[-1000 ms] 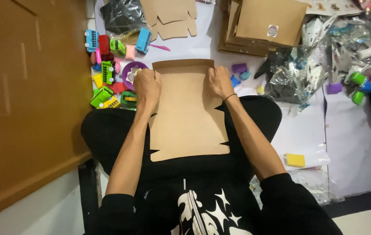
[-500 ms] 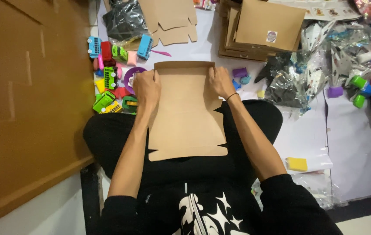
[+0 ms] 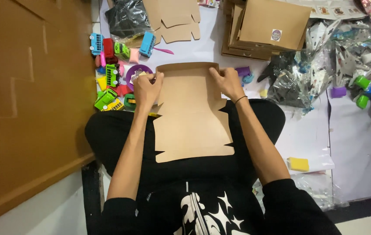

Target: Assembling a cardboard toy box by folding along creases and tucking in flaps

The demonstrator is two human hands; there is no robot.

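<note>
1. On the lap, at the far end of the flat cardboard box blank (image 3: 192, 115): left-hand fingers (image 3: 152, 79) curled over the far left corner, pinching the raised edge flap.
2. Right-hand fingers (image 3: 218, 75) likewise clamped on the far right corner of the same flap; both sets closed on cardboard, none released.
3. Left hand (image 3: 146, 89) and right hand (image 3: 227, 85) placed symmetrically, palms down, forearms running back along either side of the blank.
4. Blank resting across the crossed legs, far end reaching over the white floor covering (image 3: 355, 143); far edge flap folded up to a low lip, side tabs and near end lying flat.
5. Progress, judged from the lie of the panels: one fold started at the far edge only; side walls, near flap and closure not yet formed. Box assembly rated as at an early stage, with most folds outstanding.
6. Left of the blank: cluster of small toy buses (image 3: 109, 74) in blue, red, green and yellow, plus a purple round tray (image 3: 135, 73), near the left hand but untouched.
7. Beyond the blank: further unfolded blanks (image 3: 174, 19), a stack of folded cardboard boxes (image 3: 266, 28) and a black plastic bag (image 3: 124, 17).
8. To the right: crumpled clear wrappers (image 3: 320, 61) and a yellow block (image 3: 298, 164), well apart from both hands.
</note>
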